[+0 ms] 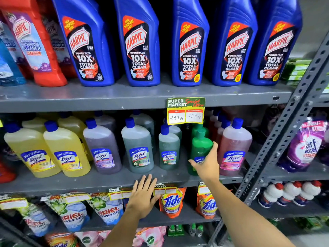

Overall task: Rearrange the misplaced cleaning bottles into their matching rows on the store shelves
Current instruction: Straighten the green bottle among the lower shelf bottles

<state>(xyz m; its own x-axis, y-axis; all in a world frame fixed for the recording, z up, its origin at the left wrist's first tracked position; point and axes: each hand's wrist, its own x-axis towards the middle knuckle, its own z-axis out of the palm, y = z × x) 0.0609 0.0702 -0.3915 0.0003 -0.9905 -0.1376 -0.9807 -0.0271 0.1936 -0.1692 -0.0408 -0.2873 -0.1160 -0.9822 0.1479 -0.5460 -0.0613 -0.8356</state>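
On the middle shelf [106, 182] stand Lizol bottles in rows by colour: yellow [65, 150], purple [102, 147], grey-green [137, 147], a smaller grey-green one [168, 148] and pink [234, 147]. Between the last two stands an opaque green bottle [200, 145]. My right hand [207, 164] wraps around its lower front, thumb on the right side. My left hand [143, 195] rests flat, fingers spread, against the shelf's front edge and holds nothing.
Blue Harpic bottles [140, 43] fill the top shelf, with a red Harpic bottle [35, 43] at the left. A price tag [185, 111] hangs over the green row. Ariel [106, 211] and Tide pouches [171, 202] sit below. A slanted metal upright [284, 132] stands at the right.
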